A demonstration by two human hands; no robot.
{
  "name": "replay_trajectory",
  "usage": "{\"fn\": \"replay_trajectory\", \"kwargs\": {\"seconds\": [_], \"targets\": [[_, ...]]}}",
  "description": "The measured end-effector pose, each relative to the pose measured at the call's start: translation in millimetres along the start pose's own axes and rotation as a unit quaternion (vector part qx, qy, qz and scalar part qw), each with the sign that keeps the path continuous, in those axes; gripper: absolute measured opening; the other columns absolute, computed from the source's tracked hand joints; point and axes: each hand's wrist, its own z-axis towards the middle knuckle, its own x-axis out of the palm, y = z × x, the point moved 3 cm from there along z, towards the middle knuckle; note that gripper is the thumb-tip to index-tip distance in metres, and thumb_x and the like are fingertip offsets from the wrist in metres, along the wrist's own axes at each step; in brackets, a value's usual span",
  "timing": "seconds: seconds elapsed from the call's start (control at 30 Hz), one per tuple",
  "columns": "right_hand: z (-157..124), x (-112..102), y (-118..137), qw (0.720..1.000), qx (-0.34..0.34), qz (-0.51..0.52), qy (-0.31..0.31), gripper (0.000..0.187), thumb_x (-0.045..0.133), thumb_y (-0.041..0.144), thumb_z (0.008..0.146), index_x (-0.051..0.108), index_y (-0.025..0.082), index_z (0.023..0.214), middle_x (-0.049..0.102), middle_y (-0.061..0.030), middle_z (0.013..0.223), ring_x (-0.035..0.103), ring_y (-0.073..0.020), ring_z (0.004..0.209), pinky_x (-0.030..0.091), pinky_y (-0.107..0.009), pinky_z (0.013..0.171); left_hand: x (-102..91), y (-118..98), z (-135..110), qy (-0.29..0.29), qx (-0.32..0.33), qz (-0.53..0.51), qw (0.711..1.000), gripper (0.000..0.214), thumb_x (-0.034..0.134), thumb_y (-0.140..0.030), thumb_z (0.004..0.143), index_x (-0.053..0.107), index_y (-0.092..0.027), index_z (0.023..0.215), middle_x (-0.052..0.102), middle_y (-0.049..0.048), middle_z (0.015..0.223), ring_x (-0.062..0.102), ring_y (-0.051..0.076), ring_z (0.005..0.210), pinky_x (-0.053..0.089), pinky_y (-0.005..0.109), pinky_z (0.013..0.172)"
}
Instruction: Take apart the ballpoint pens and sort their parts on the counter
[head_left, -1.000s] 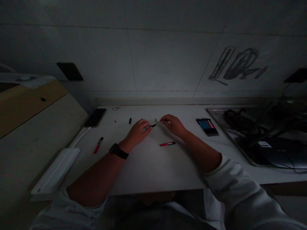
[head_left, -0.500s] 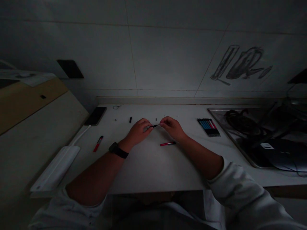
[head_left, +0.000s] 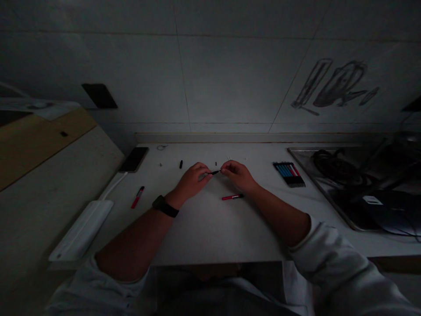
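Dim tiled wall behind, with a dark scribble (head_left: 335,83) at upper right; below it a white table (head_left: 204,232). My left hand (head_left: 192,177) is closed around a thin pen (head_left: 214,172), held low over the middle of the table with its dark end pointing right. My right hand (head_left: 237,173) has thumb and fingertips pinched together on that dark end, so the pen bridges the short gap between both hands. My own fingers hide most of its barrel.

A red pen (head_left: 232,197) lies flat just on the near side of my right wrist. A second red pen (head_left: 137,196) lies well to the left, beside a white cable (head_left: 113,186). A small black cap (head_left: 180,164) sits just beyond my left hand. A phone (head_left: 134,159) rests at the far left corner, and a white block (head_left: 82,228) lies along the left edge. A pack of pens (head_left: 288,168) lies to the right, apart from my right hand. Further right is a metal tray (head_left: 342,215) holding dark cables. A black watch (head_left: 165,206) is on my left wrist.
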Motion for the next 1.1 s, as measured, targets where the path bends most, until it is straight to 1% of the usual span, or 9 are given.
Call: {"fn": "replay_trajectory", "kwargs": {"seconds": [0.27, 0.4, 0.63, 0.83, 1.03, 1.1], "targets": [[-1, 0, 1, 1.0, -0.006, -0.008, 0.002, 0.026, 0.073, 0.047, 0.086, 0.069, 0.023, 0.092, 0.07, -0.001, 0.086, 0.064, -0.0173, 0.081, 0.049, -0.032, 0.078, -0.6, -1, 0, 0.001, -0.005, -0.015, 1.0, 0.015, 0.06, -0.03, 0.1, 0.072, -0.022, 0.1, 0.066, 0.0064, 0.107, 0.065, 0.021, 0.104, 0.053, 0.04, 0.098], [-2, -2, 3, 0.999, -0.018, -0.042, -0.009, 0.024, 0.071, 0.046, 0.088, 0.07, 0.023, 0.092, 0.071, -0.0015, 0.087, 0.065, -0.0179, 0.082, 0.05, -0.033, 0.079, -0.4, -1, -1, -0.004, -0.008, -0.018, 1.0, 0.014, 0.06, -0.031, 0.1, 0.072, -0.022, 0.1, 0.066, 0.0058, 0.107, 0.065, 0.02, 0.105, 0.053, 0.04, 0.099], [-4, -2, 5, 0.992, -0.052, -0.113, -0.02, 0.019, 0.067, 0.041, 0.091, 0.071, 0.023, 0.093, 0.071, -0.0017, 0.086, 0.065, -0.0173, 0.079, 0.049, -0.031, 0.076, 1.1, 2, -1, -0.004, 0.005, -0.016, 1.0, 0.016, 0.059, -0.032, 0.101, 0.072, -0.021, 0.101, 0.066, 0.0066, 0.107, 0.065, 0.021, 0.105, 0.052, 0.039, 0.098], [-4, -3, 8, 0.989, -0.052, -0.132, -0.025, 0.017, 0.067, 0.04, 0.092, 0.072, 0.023, 0.093, 0.074, -0.0032, 0.088, 0.068, -0.0186, 0.081, 0.052, -0.033, 0.079, 2.2, 3, -2, 0.002, -0.002, -0.012, 1.0, 0.018, 0.057, -0.033, 0.102, 0.072, -0.022, 0.103, 0.066, 0.0062, 0.108, 0.064, 0.02, 0.106, 0.052, 0.039, 0.098], [-9, -1, 15, 0.979, -0.096, -0.179, -0.015, 0.014, 0.066, 0.036, 0.093, 0.074, 0.024, 0.093, 0.075, -0.0051, 0.09, 0.069, -0.0203, 0.084, 0.054, -0.035, 0.08, 1.0, 1, -3, 0.0, 0.007, -0.005, 1.0, 0.012, 0.065, -0.032, 0.098, 0.072, -0.023, 0.103, 0.065, 0.006, 0.108, 0.065, 0.021, 0.105, 0.053, 0.04, 0.098], [-10, 1, 17, 0.978, -0.109, -0.18, -0.002, 0.015, 0.066, 0.037, 0.094, 0.075, 0.024, 0.096, 0.075, -0.0058, 0.093, 0.07, -0.0207, 0.085, 0.055, -0.036, 0.081, 0.6, 0, -2, -0.002, 0.01, -0.01, 1.0, 0.011, 0.066, -0.031, 0.097, 0.073, -0.023, 0.103, 0.065, 0.006, 0.108, 0.065, 0.021, 0.104, 0.054, 0.04, 0.097]]}}
